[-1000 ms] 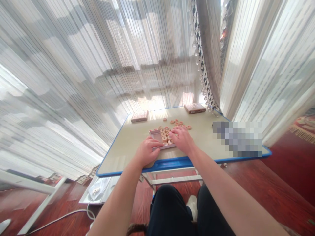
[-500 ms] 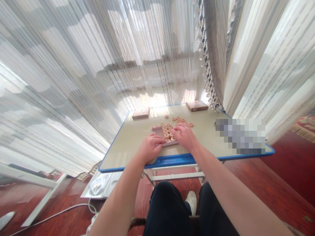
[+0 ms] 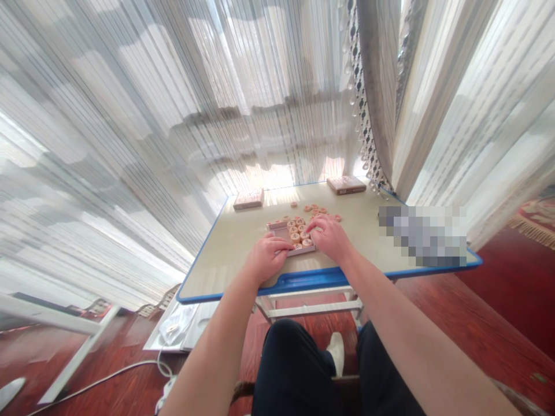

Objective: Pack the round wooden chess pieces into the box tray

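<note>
A shallow open box lies on the table in front of me. Its right half holds several round wooden Chinese chess pieces in rows, and its left half shows bare bottom. At the box's near left corner, my left hand grips the front wall, fingers over the rim. My right hand is bent over the right side with fingertips closed at a chess piece; the fingers partly hide that piece. Beyond the box and behind my right hand, several loose chess pieces are scattered.
The pale table has a blue rim. Two flat boxes stand at its back, one on the left and one on the right. A blurred-out object lies at the right. Curtains hang behind; a cable runs along the floor.
My right fingers have shifted slightly right, and more of the pieces in the box show. My left hand stays at the box's near edge. The view has moved a little.
</note>
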Demonstrator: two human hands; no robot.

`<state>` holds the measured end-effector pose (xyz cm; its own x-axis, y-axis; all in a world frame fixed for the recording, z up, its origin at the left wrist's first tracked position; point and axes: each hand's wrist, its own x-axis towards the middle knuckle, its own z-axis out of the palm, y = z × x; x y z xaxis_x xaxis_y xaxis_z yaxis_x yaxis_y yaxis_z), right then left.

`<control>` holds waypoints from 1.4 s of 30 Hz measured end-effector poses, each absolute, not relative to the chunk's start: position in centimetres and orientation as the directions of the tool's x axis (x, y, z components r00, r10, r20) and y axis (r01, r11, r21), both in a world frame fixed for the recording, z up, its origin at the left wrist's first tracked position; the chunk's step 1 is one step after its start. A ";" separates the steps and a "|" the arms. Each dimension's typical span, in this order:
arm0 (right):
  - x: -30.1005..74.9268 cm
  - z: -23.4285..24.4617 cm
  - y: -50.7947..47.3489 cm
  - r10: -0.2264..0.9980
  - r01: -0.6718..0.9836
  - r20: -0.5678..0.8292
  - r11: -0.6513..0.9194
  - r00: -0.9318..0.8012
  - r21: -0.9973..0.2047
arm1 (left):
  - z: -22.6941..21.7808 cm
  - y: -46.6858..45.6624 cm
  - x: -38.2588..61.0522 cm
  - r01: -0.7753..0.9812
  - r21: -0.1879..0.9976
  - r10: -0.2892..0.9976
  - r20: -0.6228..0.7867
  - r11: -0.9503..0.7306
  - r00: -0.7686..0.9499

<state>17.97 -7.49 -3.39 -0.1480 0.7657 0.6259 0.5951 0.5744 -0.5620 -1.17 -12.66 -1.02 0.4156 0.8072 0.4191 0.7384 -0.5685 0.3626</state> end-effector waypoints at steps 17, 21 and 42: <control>17.9 -3.0 -8.4 0.737 0.595 0.625 0.630 -0.256 -0.499 | -0.9 -12.7 -1.1 0.747 0.361 0.815 0.408 -0.559 0.412; 18.0 -2.7 -8.6 0.730 0.589 0.605 0.652 -0.319 -0.477 | -0.9 -12.8 -1.1 0.743 0.367 0.813 0.415 -0.560 0.407; 18.7 -2.6 -8.1 0.789 0.599 0.601 0.545 -0.129 -0.587 | -1.0 -12.7 -1.2 0.734 0.393 0.821 0.410 -0.553 0.398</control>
<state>18.66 -8.12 -2.59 -0.1294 0.7888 0.6009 0.5990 0.5451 -0.5866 -1.21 -12.73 -1.00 0.3979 0.8206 0.4103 0.7345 -0.5529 0.3935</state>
